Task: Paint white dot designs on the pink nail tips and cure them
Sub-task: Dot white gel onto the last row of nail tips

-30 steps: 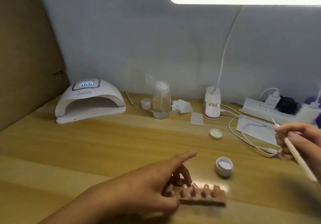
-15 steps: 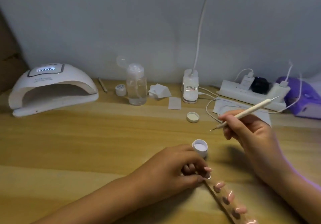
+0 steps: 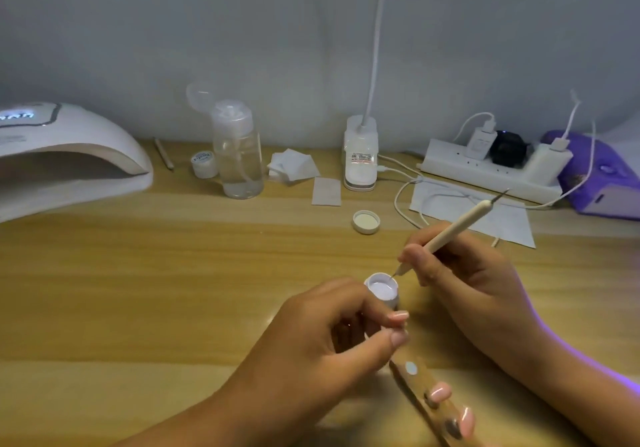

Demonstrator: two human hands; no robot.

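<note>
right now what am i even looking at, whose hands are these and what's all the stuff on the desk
There is no machine here. A camera worn on a person's head looks down at their own two hands over a wooden desk. The right hand holds a thin dotting tool like a pen, its fine tip at the rim of a small open jar of white paint. The left hand pinches the end of a holder strip carrying pink nail tips. At the back stand a white curing lamp, a clear bottle, a loose lid and a power strip.
</note>
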